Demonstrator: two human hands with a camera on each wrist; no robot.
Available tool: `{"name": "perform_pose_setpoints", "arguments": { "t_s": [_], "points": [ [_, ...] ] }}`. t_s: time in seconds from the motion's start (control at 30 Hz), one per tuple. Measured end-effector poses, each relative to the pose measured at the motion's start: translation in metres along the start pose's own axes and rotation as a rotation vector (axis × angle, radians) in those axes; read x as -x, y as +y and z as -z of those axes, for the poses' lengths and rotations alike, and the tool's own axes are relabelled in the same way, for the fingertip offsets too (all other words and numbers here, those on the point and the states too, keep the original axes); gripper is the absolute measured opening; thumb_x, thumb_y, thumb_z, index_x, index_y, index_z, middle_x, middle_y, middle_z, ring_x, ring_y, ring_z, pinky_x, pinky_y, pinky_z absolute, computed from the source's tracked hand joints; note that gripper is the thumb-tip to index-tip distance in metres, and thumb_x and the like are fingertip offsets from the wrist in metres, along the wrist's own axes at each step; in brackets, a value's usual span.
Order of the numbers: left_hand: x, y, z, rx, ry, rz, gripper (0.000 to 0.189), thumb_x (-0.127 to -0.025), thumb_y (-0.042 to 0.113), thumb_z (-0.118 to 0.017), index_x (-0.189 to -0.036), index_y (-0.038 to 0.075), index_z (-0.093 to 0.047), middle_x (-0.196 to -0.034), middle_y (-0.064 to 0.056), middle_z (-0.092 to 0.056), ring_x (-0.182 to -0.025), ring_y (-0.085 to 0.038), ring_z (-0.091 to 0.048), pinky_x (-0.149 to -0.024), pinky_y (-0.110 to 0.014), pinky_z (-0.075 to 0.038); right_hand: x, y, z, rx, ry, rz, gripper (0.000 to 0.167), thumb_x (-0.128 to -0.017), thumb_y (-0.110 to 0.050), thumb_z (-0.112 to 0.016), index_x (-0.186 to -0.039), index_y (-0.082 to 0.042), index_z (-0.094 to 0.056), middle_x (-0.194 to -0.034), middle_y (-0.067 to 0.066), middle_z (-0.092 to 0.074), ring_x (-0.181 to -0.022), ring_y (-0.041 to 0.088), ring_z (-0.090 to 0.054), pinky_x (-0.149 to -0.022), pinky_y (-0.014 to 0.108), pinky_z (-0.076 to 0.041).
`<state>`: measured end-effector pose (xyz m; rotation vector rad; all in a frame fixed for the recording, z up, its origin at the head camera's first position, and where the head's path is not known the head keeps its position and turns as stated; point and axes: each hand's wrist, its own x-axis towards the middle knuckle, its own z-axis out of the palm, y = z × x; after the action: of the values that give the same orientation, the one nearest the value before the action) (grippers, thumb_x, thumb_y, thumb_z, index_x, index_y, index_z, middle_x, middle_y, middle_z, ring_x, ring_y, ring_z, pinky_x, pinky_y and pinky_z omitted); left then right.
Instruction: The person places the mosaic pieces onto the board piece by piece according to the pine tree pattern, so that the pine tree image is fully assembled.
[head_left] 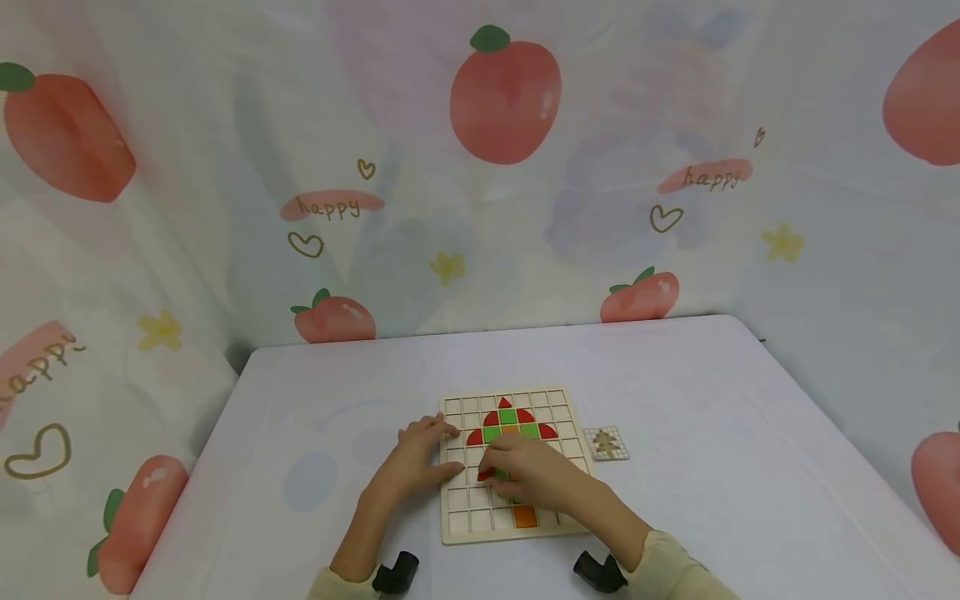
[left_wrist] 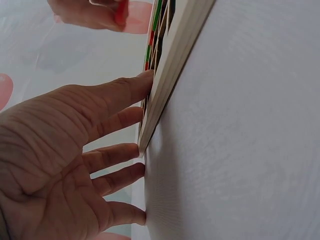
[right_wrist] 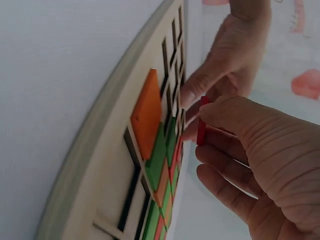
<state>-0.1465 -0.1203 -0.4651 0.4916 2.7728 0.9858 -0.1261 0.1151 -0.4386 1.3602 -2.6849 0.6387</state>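
A wooden grid board (head_left: 459,500) lies on the table, with red, green and orange tiles set in its cells. My right hand (head_left: 536,471) is over the middle of the board, hiding part of the pattern. Between its thumb and fingers it pinches a small red tile (right_wrist: 202,125), held off the board's surface in the right wrist view. At the board's left side, my left hand (head_left: 411,458) rests with fingers spread. Its thumb touches the board's edge in the left wrist view. An orange square tile (head_left: 526,517) sits in the bottom row.
Just right of the board lies a small pattern card (head_left: 606,443) with a printed grid design. The white table (head_left: 315,400) extends to both sides. Behind it hangs a curtain (head_left: 420,208) printed with peaches. A black band piece (head_left: 397,573) is at each wrist.
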Motion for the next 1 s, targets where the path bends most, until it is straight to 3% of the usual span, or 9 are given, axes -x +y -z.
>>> {"name": "perform_pose_setpoints", "arguments": {
  "t_s": [0.23,0.6,1.0],
  "points": [
    [0.001,0.002,-0.001,0.004,-0.001,-0.004,0.045,-0.087,0.023,-0.083,-0.125,0.010,-0.065,-0.151,-0.024,-0.048,-0.142,-0.049,-0.039,-0.113,-0.077,-0.017,-0.011,-0.001,-0.009,0.008,-0.124,-0.065,0.010,-0.093,-0.020,-0.077,-0.101,-0.014,-0.076,-0.100,-0.005,-0.067,-0.093,0.009,-0.062,-0.086,0.022,-0.055],
    [0.001,0.002,0.003,0.008,0.008,-0.017,0.044,-0.087,0.022,-0.083,-0.126,0.009,-0.065,-0.150,-0.024,-0.048,-0.140,-0.049,-0.040,-0.113,-0.077,-0.018,-0.016,0.007,-0.014,-0.086,-0.106,-0.056,0.008,-0.093,-0.017,-0.076,-0.100,-0.014,-0.078,-0.099,-0.007,-0.071,-0.097,0.009,-0.063,-0.091,0.026,-0.054],
    [0.000,-0.001,0.001,-0.008,0.002,-0.025,0.045,-0.087,0.023,-0.083,-0.125,0.008,-0.065,-0.149,-0.025,-0.049,-0.139,-0.050,-0.041,-0.110,-0.079,-0.019,-0.013,0.007,-0.014,-0.046,-0.110,-0.053,0.009,-0.091,-0.018,-0.078,-0.099,-0.013,-0.080,-0.100,-0.006,-0.075,-0.098,0.012,-0.065,-0.090,0.027,-0.055]
  ]
}}
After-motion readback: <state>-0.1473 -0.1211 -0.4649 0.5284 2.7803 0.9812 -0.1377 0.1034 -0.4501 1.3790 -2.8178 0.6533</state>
